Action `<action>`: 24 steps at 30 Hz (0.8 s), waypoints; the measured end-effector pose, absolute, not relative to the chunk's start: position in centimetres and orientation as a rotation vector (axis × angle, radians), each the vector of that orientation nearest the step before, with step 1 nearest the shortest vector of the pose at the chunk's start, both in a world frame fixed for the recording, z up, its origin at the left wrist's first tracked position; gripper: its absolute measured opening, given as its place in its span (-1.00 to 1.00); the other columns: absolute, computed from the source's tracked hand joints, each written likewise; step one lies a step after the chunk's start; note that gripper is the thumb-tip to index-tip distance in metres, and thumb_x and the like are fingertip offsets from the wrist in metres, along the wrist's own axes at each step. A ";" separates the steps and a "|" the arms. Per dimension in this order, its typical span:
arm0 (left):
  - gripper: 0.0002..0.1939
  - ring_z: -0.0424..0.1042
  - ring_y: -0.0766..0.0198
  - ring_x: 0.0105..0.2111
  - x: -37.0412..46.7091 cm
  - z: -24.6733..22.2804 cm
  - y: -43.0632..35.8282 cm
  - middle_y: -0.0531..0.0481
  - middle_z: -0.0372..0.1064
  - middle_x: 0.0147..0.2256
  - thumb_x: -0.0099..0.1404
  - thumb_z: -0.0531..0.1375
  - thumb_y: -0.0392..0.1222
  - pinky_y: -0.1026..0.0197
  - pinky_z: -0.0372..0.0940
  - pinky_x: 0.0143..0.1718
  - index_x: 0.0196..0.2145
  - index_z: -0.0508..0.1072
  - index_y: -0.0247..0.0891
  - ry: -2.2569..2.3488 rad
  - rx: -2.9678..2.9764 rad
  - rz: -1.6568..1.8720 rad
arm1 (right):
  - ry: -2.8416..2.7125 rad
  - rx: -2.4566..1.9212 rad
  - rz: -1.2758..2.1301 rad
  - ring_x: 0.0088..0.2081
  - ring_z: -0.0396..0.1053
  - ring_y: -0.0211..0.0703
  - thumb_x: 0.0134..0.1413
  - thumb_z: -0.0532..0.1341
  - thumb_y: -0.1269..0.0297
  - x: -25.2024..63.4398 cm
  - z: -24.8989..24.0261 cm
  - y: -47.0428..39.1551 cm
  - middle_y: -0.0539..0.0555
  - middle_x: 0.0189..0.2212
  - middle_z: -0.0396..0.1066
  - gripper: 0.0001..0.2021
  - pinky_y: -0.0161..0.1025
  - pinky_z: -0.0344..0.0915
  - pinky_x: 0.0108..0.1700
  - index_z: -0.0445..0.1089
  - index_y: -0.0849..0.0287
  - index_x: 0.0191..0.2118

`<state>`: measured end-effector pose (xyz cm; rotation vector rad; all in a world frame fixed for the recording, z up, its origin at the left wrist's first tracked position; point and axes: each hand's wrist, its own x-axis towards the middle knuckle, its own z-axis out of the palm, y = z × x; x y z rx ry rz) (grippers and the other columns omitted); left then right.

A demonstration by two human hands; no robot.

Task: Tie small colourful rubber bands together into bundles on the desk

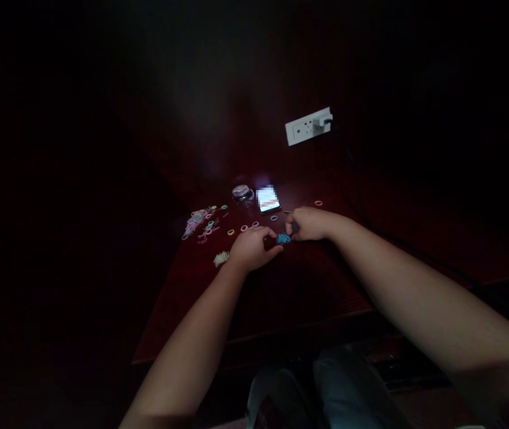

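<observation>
Both hands work at a small pile of blue elastic bands [283, 238] on the dark red table. My left hand [254, 248] lies at the pile's left side, its thumb and forefinger apart with the bands just beyond their tips. From the right, my right hand [306, 224] reaches in with curled fingers, their tips at the edge of the pile. Whatever those fingertips may hold is too small and dark to make out. Beside my left wrist sits a pale yellowish pile of bands [221, 258]. Single bands, including a grey-blue band [274, 218] and a pink band [244, 228], lie behind my hands.
A heap of mixed bands [197, 223] is at the table's left edge. Farther back stand a round clear container [243, 195] and a lit phone [268, 199]. A wall socket [309, 126] has a charger plugged in, its dark cable [358, 185] trailing rightward. The room is dim.
</observation>
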<state>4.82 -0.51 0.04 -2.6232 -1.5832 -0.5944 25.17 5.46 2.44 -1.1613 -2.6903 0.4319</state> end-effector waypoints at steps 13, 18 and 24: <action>-0.76 0.43 0.13 -0.22 5.7 -0.3 0.0 0.00 0.46 -0.27 0.18 0.26 -0.08 0.11 0.31 -0.19 -0.20 0.39 -0.15 -1.620 -2.650 -0.635 | -2.697 -1.084 0.385 -0.39 0.33 -0.22 -0.17 0.31 0.36 24.9 2.0 5.2 0.00 -0.38 0.45 -0.84 -0.34 0.09 -0.41 0.45 0.12 -0.34; -0.70 0.45 0.18 -0.22 5.7 -0.4 0.1 0.02 0.44 -0.27 0.17 0.26 -0.10 0.16 0.31 -0.21 -0.15 0.32 -0.14 -1.676 -2.674 -0.682 | -2.682 -1.040 0.417 -0.41 0.30 -0.23 -0.16 0.29 0.36 24.9 1.7 5.3 0.00 -0.40 0.43 -0.85 -0.34 0.07 -0.43 0.40 0.14 -0.35; -0.74 0.47 0.23 -0.25 5.8 -0.3 0.0 0.04 0.45 -0.29 0.18 0.24 -0.13 0.20 0.32 -0.25 -0.18 0.31 -0.14 -1.697 -2.701 -0.696 | -2.665 -0.998 0.415 -0.38 0.31 -0.21 -0.14 0.28 0.37 24.8 1.7 5.4 0.02 -0.38 0.43 -0.85 -0.34 0.09 -0.40 0.39 0.15 -0.35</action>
